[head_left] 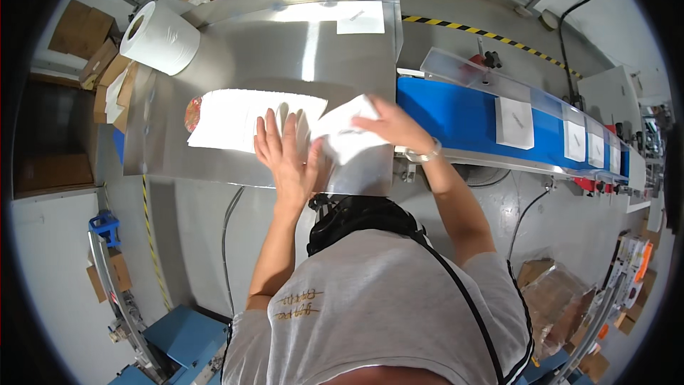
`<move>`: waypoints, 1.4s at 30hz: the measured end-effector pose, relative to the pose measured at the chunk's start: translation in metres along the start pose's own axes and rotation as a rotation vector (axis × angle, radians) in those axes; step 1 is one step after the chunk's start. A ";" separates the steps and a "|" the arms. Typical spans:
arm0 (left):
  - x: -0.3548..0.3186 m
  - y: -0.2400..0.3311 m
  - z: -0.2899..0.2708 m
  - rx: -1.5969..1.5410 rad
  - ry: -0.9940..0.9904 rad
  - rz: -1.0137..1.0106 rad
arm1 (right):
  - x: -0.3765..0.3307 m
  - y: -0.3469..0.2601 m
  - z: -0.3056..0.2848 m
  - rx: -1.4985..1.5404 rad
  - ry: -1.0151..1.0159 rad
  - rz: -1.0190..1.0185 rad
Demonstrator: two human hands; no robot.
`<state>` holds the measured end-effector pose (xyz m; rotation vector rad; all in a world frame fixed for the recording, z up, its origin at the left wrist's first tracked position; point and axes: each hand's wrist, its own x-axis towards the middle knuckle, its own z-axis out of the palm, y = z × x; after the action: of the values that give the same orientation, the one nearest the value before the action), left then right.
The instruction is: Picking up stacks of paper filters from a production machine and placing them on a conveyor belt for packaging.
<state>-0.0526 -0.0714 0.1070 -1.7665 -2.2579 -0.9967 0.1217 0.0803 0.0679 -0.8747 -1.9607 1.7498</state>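
A row of white, flat paper-like packets (231, 120) lies on the metal tabletop (235, 50), packed closely. My left hand (286, 157) rests on its right end with fingers stretched and apart. In my right hand (395, 125) is a white square packet (348, 130), pinched at its right edge and a little blurred. Its lower left corner comes close to my left thumb; I cannot tell whether they touch. A red patterned round thing (193, 114) sits against the row's left end. One more white packet (360, 18) lies flat at the table's far right corner.
To the right runs a blue conveyor belt (449, 110) carrying several white packets (514, 123) under a clear guard (463, 71). A large white roll (160, 37) stands at the table's far left. Cardboard boxes (114, 82) are beyond the left edge. Black-and-yellow tape (491, 33) marks the floor.
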 end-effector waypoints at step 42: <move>0.014 -0.019 -0.003 0.004 -0.062 0.105 | 0.028 -0.014 0.028 -0.575 0.036 -0.343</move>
<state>-0.0749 -0.0638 0.1076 -1.9178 -2.1741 -0.9296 0.0799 0.0772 0.0737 -0.6676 -2.4576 0.9867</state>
